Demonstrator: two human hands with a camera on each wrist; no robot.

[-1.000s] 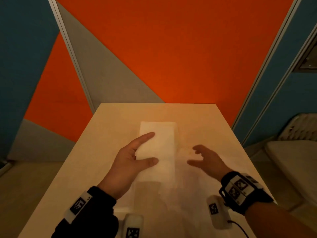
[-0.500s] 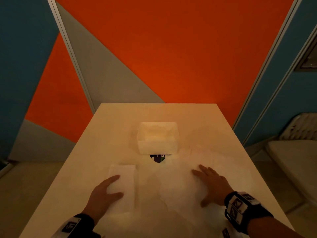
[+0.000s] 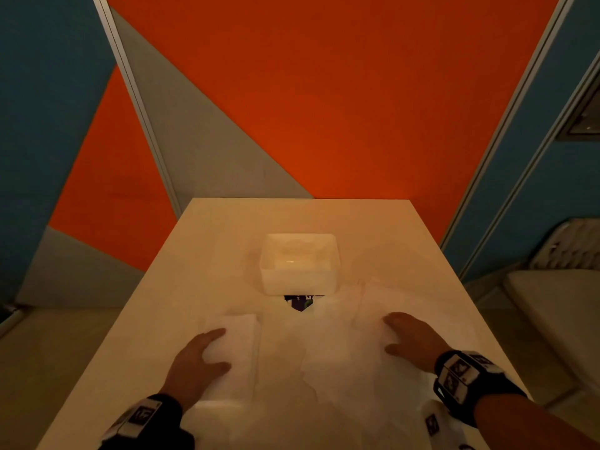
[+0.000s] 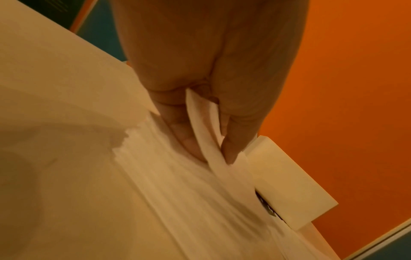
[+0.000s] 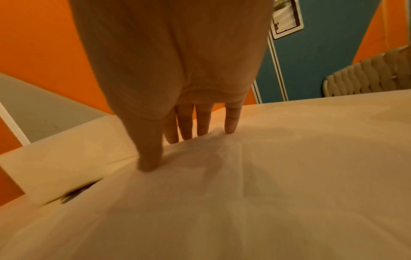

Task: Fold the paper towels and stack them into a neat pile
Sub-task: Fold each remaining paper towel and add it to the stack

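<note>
- I am seeing a folded paper towel (image 3: pixel 235 349), a white narrow rectangle, lying flat on the table's left near part, its long side running away from me.
- Unfolded paper towels (image 3: pixel 344 368), thin, white and creased, are lying spread and overlapping across the table's near middle and right.

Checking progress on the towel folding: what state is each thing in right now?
Folded towel: folded narrow, lying on the table, left hand on it.
Loose towels: unfolded, spread flat, overlapping.
White tub: upright, open-topped; contents unclear.
Left hand: pinches the folded towel's edge between thumb and fingers.
Right hand: fingers straight, pressing on the loose towels.
Table: carries everything.
</note>
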